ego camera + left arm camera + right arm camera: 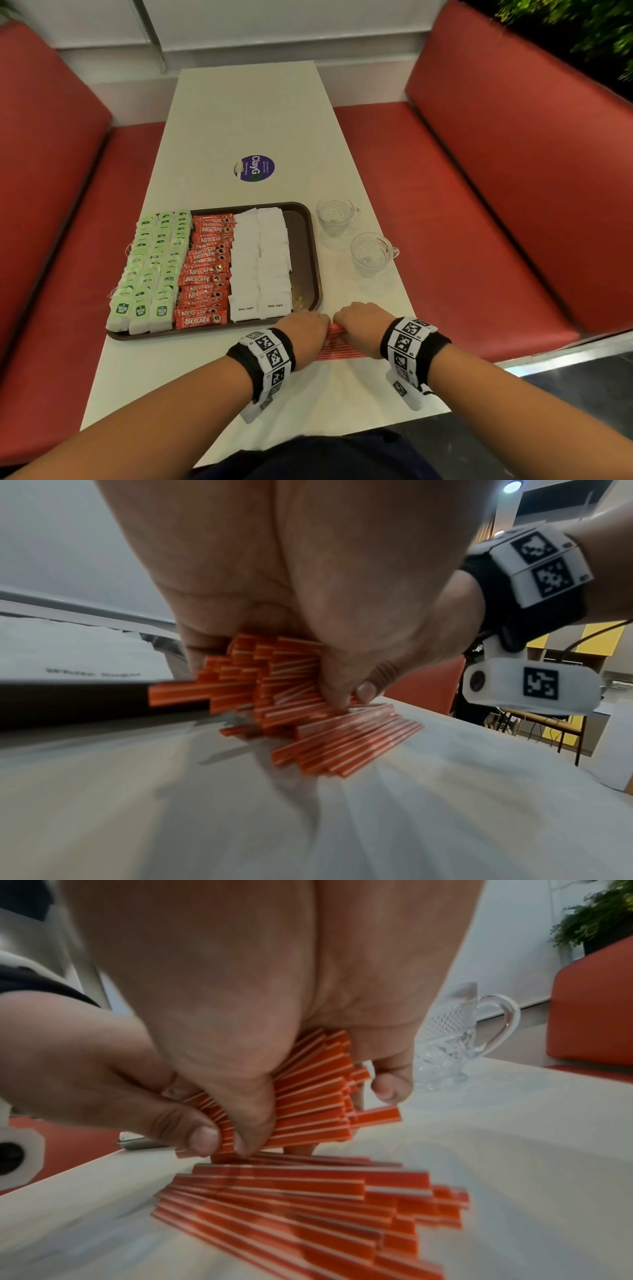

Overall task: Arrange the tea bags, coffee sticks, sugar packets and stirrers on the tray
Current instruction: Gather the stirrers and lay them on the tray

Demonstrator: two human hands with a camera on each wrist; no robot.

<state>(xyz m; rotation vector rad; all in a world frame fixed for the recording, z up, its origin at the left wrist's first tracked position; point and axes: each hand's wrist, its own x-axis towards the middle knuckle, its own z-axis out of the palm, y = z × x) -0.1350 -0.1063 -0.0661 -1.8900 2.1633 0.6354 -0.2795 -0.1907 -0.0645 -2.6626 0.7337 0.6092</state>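
Gripping one bundle of red-and-white striped stirrers (337, 330) between them, the left hand (306, 330) and the right hand (363, 325) meet knuckle to knuckle at the near right corner of the tray (317, 274). Both hands have fingers and thumbs curled round the bundle, as the wrist views show; more stirrers lie loose and flat on the pale bench (246, 113) just under the hands. On the brown tray the green tea bags (150, 270) fill the left columns, the red coffee sticks (205, 270) the middle, and the white sugar packets (260, 263) two columns to their right, leaving a bare strip along the tray's right side. Two cut-glass cups (334, 216) stand on the bench right of the tray, apart from it. A round purple sticker (255, 168) sits beyond the tray. Red padded seats (513, 171) flank the bench on both sides.
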